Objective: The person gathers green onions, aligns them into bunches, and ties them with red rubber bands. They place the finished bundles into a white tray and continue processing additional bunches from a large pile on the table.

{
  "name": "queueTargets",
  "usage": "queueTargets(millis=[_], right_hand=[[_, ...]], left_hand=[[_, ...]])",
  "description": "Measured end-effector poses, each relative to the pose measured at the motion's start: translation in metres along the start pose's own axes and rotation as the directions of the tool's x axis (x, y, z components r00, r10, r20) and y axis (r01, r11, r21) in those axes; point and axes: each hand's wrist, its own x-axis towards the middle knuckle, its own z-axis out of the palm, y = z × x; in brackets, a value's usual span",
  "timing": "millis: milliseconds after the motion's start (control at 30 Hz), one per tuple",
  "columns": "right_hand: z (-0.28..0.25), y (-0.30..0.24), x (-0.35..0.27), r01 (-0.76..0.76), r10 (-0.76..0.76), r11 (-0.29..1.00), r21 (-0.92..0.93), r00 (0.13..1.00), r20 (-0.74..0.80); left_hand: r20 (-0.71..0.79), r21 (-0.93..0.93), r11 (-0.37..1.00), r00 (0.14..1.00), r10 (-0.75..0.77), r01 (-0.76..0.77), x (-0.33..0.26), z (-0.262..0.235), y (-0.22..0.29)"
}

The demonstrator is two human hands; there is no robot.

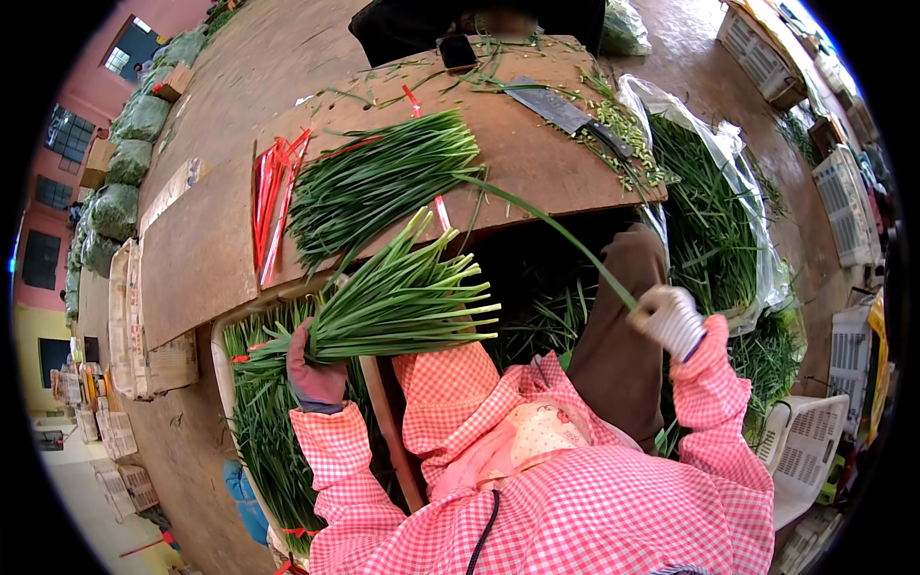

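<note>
My left hand (316, 376), in a dark pinkish glove, is closed round a thick bunch of garlic chives (398, 305), its pale cut ends pointing right. My right hand (666, 321), in a whitish knit glove, is closed on one end of a single long green leaf (561, 228). The leaf arcs up to the left, its far tip by a pile of chives (383, 177) on the wooden board. Red tie strips (270, 201) lie to the left of that pile. A crate of chives (228, 374) stands below my left hand.
A cleaver (561, 110) lies at the board's far right among trimmings. To the right, a clear plastic bag (757, 225) holds more chives. A white plastic crate (805, 446) stands near my right elbow. Another person (402, 29) is across the board (201, 259).
</note>
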Motion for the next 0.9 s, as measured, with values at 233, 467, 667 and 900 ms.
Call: queueTargets(millis=[233,467,667,900], right_hand=[[0.042,-0.088,0.028,-0.171,-0.016,0.886,0.432,0.917,0.398],[0.059,-0.148,0.132,0.187,-0.144,0.808,0.559,0.982,-0.119],[0.070,-0.178,0.157,-0.078,-0.110,0.523,0.849,0.981,0.157],[0.066,-0.191,0.145,-0.110,-0.079,0.388,0.915,0.985,0.152]], left_hand=[[0.190,-0.108,0.994,0.981,0.030,-0.009,0.012,-0.008,0.008],[0.149,-0.098,0.995,0.988,0.048,-0.033,0.012,-0.005,0.012],[0.107,-0.097,0.994,0.993,0.058,-0.048,0.015,-0.006,0.011],[0.057,-0.095,0.991,0.993,0.099,-0.094,0.020,-0.015,0.008]])
